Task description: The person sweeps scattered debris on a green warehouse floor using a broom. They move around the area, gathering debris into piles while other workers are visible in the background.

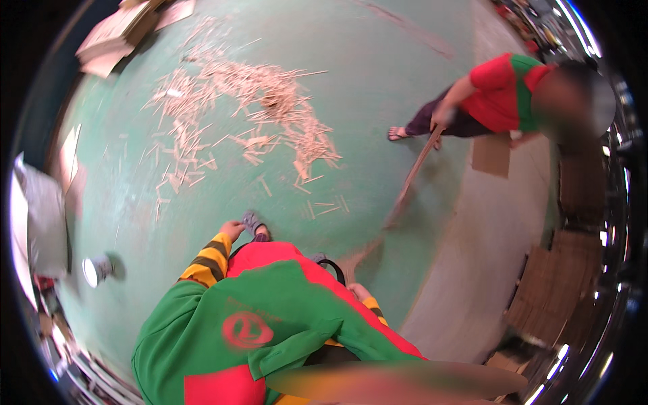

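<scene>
My left hand [233, 230] is out in front of me with its fingers bent together, just above my grey shoe [254, 222]. Whatever those fingers hold, if anything, is too small to see. Lower right, my right hand [360, 291] is closed beside a black curved rim or handle [333, 266], most of which my green and red top hides. What that hand grips cannot be made out. Right by it lies the blurred head of a broom [411, 177]; a co-worker [496, 91] in red and green holds its long handle.
Many thin wooden sticks [270, 91] lie scattered over the green floor [364, 88] ahead. A white cup-shaped container [96, 270] is at the left, below a grey covered bundle [42, 216]. Cardboard stacks stand at the far left [115, 34] and right [557, 283].
</scene>
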`<action>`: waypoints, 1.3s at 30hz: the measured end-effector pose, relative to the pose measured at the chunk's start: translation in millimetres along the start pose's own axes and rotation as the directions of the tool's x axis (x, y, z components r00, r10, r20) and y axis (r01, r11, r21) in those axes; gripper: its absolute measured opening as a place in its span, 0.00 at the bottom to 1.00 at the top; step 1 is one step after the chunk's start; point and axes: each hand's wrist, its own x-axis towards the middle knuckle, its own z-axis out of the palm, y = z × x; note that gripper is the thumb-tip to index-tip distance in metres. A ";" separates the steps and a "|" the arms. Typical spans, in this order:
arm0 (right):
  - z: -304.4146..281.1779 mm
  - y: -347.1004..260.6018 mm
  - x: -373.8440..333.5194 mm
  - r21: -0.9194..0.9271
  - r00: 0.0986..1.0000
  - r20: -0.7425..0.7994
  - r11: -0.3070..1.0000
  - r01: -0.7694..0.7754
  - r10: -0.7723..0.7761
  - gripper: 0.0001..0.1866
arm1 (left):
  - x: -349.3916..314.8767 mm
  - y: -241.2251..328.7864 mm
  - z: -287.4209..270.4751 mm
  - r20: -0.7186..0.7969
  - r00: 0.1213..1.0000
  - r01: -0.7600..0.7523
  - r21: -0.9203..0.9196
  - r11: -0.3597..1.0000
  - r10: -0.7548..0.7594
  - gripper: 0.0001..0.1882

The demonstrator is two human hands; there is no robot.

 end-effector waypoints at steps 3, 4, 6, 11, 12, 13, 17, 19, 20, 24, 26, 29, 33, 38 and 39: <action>88.9 -67.6 17.4 -0.146 0.997 -0.043 0.987 0.062 -0.069 0.08 | -4.3 -10.3 -19.5 -0.056 0.996 0.073 -0.050 0.996 -0.076 0.22; 114.3 -93.3 26.3 -0.183 0.999 0.048 0.983 0.008 0.001 0.07 | -4.9 -16.4 -25.2 -0.080 0.993 0.082 -0.078 0.994 -0.088 0.22; 163.9 -138.3 37.0 -0.206 0.992 0.121 0.978 -0.006 0.032 0.08 | -6.9 -31.8 -35.5 -0.071 0.980 0.174 -0.169 0.970 -0.188 0.21; 283.1 -200.7 41.4 -0.034 0.968 0.250 0.999 0.003 0.005 0.04 | -17.7 -82.4 -61.8 -0.068 0.945 0.292 -0.263 0.919 -0.320 0.22; 293.0 -207.3 36.8 -0.008 0.962 0.272 1.000 -0.022 0.023 0.04 | -20.5 -92.9 -64.9 -0.069 0.931 0.329 -0.275 0.903 -0.360 0.21; 298.0 -211.4 30.4 0.026 0.955 0.295 0.998 -0.051 0.041 0.05 | -24.2 -103.2 -66.5 -0.103 0.926 0.321 -0.290 0.902 -0.363 0.21; 280.6 -225.9 1.7 -0.015 0.939 0.337 0.998 -0.069 0.070 0.05 | -31.3 -131.8 -60.9 -0.168 0.862 0.379 -0.414 0.828 -0.479 0.21; 264.1 -233.2 -11.1 -0.083 0.917 0.391 0.995 -0.055 0.083 0.05 | -35.6 -132.0 -45.6 -0.196 0.813 0.400 -0.498 0.770 -0.549 0.20; 253.8 -237.1 -18.3 -0.157 0.903 0.422 0.987 -0.016 0.082 0.06 | -39.0 -126.7 -33.3 -0.243 0.818 0.332 -0.541 0.773 -0.521 0.19; 206.2 -254.2 -50.5 -0.524 0.946 0.289 0.851 0.030 0.144 0.05 | -68.9 -76.6 33.1 -0.253 0.805 0.237 -0.691 0.683 -0.536 0.18; 182.4 -266.1 -62.2 -0.675 0.968 0.217 0.736 0.054 0.128 0.06 | -87.3 -39.3 73.3 -0.204 0.805 0.256 -0.727 0.637 -0.556 0.18; 155.1 -298.3 -67.2 -0.860 0.963 0.187 0.507 0.063 0.197 0.07 | -129.2 -11.9 113.5 -0.356 0.852 0.175 -0.496 0.850 -0.383 0.17; 161.6 -326.1 -38.7 -0.990 0.991 0.101 -0.091 0.109 0.086 0.09 | -168.0 -13.0 149.9 -0.491 0.565 0.099 -0.758 0.645 -0.663 0.15; 192.3 -339.0 13.4 -0.886 0.992 -0.020 -0.462 0.038 0.121 0.13 | -207.4 -30.2 221.0 -0.196 0.345 0.118 -0.961 0.250 -0.918 0.15; 192.3 -339.7 22.1 -0.883 0.990 -0.058 -0.470 0.010 0.130 0.14 | -211.6 -31.6 242.4 -0.244 0.348 0.140 -0.941 0.308 -0.905 0.15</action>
